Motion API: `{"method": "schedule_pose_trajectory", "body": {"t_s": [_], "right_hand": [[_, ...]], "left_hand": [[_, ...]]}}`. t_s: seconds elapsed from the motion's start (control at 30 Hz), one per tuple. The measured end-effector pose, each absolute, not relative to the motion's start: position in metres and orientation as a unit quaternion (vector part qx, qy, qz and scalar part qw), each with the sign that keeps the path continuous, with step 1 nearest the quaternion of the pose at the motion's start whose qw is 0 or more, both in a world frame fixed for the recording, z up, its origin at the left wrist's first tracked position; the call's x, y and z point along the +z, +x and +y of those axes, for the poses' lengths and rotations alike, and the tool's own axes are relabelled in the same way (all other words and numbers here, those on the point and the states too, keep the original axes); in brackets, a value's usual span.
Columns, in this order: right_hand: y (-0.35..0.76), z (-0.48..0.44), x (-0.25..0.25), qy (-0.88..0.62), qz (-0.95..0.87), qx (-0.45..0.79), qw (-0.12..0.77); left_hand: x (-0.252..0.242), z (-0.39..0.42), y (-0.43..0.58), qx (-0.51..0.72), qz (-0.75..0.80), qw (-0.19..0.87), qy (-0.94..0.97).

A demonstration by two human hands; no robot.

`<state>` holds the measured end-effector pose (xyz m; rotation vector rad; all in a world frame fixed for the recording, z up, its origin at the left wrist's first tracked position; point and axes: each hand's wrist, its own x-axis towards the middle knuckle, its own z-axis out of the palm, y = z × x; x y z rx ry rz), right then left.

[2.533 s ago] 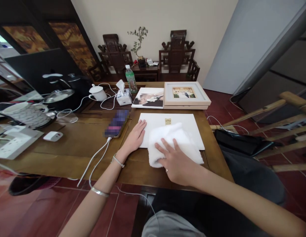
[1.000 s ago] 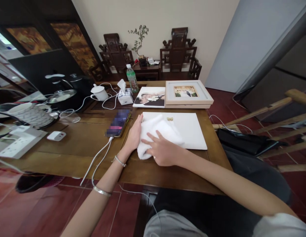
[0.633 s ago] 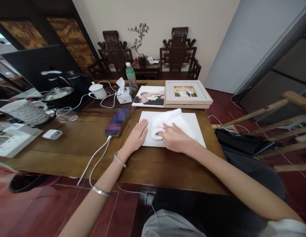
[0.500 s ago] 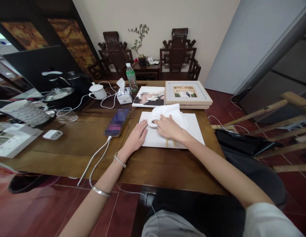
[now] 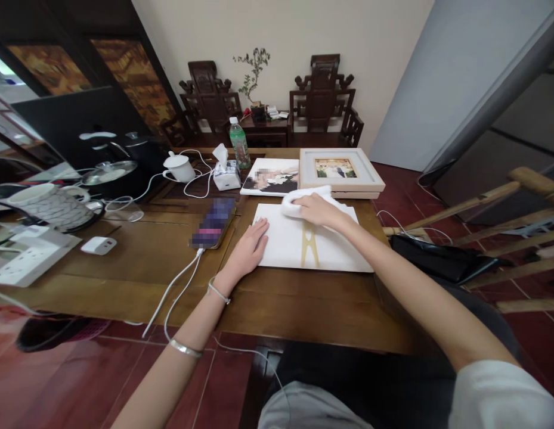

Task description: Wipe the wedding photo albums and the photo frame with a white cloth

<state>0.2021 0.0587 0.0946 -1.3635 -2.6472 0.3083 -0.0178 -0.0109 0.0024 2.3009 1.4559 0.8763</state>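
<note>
A white flat board (image 5: 285, 244) with a tan stand piece lies on the wooden table (image 5: 169, 262) in front of me. My left hand (image 5: 247, 247) rests flat on the board's left edge, fingers stretched out. At the board's far edge my right hand (image 5: 315, 208) presses down on a bunched white cloth (image 5: 292, 202), fingers curled over it. The cloth sits just below a light wooden picture frame (image 5: 339, 173).
A photo print (image 5: 270, 177) lies left of the frame. A phone (image 5: 213, 223) on a white cable sits beside my left hand. A tissue box (image 5: 226, 174), green bottle (image 5: 238, 143), white teapot (image 5: 179, 168), power strip (image 5: 26, 259) and cookware stand further left.
My right hand has swept the cloth from the board's near edge across to its far edge, uncovering the tan stand piece. My left hand has stayed on the board's left edge.
</note>
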Motion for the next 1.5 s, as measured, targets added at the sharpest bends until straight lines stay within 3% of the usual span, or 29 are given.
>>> {"method": "schedule_pose_trajectory", "body": {"t_s": [0.27, 0.57, 0.9, 1.1, 1.33, 1.5], "right_hand": [[0.302, 0.016, 0.089, -0.516, -0.847, 0.089, 0.086], [0.308, -0.103, 0.091, -0.44, -0.893, 0.099, 0.0], [0.298, -0.007, 0.08, -0.434, -0.898, 0.064, 0.033], [0.293, 0.05, 0.082, -0.46, -0.878, 0.088, 0.1], [0.298, -0.004, 0.073, -0.454, -0.885, 0.072, 0.073], [0.306, -0.082, 0.086, -0.43, -0.891, 0.13, 0.058]], "left_hand": [[0.005, -0.012, -0.017, 0.305, 0.505, 0.133, 0.797], [0.004, -0.011, -0.018, 0.307, 0.506, 0.127, 0.796], [0.006, -0.011, -0.018, 0.313, 0.505, 0.137, 0.793], [0.005, -0.011, -0.019, 0.316, 0.502, 0.137, 0.794], [0.007, -0.013, -0.018, 0.308, 0.505, 0.138, 0.795], [0.009, -0.014, -0.017, 0.301, 0.511, 0.134, 0.794]]}}
